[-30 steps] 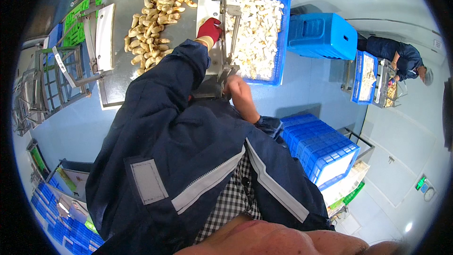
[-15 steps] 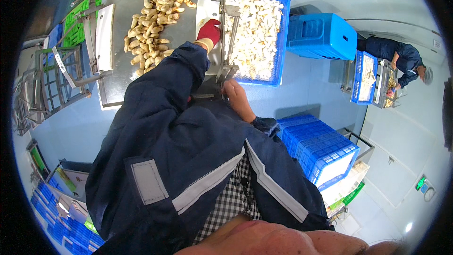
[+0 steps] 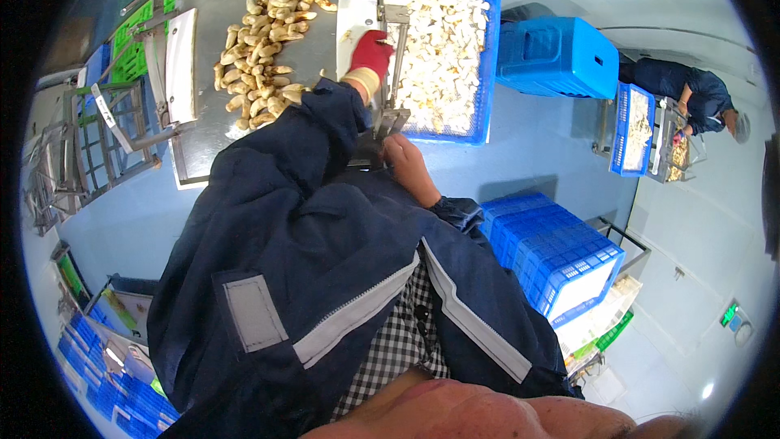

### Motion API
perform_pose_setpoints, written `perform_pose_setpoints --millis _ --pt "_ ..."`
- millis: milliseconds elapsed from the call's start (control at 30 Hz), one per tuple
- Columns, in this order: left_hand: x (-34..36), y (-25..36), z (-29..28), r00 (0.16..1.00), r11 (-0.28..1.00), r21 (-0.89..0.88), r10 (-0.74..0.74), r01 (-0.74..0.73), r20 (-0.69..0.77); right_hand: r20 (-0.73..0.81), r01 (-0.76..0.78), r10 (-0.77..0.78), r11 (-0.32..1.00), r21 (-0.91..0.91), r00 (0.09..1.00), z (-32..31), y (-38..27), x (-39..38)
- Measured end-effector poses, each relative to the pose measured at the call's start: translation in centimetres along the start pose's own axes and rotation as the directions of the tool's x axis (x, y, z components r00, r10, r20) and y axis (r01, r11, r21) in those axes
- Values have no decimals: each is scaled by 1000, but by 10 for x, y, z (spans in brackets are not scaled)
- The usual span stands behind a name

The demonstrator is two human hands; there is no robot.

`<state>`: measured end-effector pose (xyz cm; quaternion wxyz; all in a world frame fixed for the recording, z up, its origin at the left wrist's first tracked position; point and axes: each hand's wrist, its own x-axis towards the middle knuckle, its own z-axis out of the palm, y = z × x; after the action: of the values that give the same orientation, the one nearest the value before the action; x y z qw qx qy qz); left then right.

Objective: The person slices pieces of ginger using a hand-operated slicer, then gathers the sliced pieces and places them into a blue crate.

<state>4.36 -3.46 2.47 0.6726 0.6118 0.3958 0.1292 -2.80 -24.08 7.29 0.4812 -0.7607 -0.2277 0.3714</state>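
Head view. Left hand [image 3: 371, 53], in a red glove with a pale cuff, sits upper centre on the white board [image 3: 355, 24], fingers curled down together; anything pinned under them is hidden, so I cannot tell if it grips a piece. Right hand [image 3: 404, 158], bare, centre frame, is closed round the lower end of the metal cutter [image 3: 390, 73] that runs up between board and crate.

Whole mushrooms [image 3: 268, 32], tan and stubby, lie heaped on the steel table [image 3: 199, 150] upper left, just beside the gloved hand. Cut pieces [image 3: 439, 49], pale and flatter, fill the blue crate [image 3: 489, 57] upper centre-right, touching the cutter's far side.

Judgement: to do this step well, keep gloved fingertips back from the blade line, seat each mushroom flat on the board, and press the lever evenly.

Spare blue crates [image 3: 552, 252] stack at right. Another person [image 3: 691, 97] works far right.
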Motion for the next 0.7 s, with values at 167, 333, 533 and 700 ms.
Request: perform_pose_setpoints --millis 167,333,533,700 --pt "-17 25 -38 956 910 293 279 -294 93 86 -78 70 991 105 994 10 -16 -1" --pt "15 16 -154 788 482 837 606 -259 -104 102 -48 37 994 101 994 10 -20 -3" --pt "41 -1 -210 894 68 989 439 -130 88 69 48 -56 992 114 996 12 -16 1" --pt "14 31 -173 751 102 886 579 -453 318 20 2 -4 996 92 1000 14 -18 -2"
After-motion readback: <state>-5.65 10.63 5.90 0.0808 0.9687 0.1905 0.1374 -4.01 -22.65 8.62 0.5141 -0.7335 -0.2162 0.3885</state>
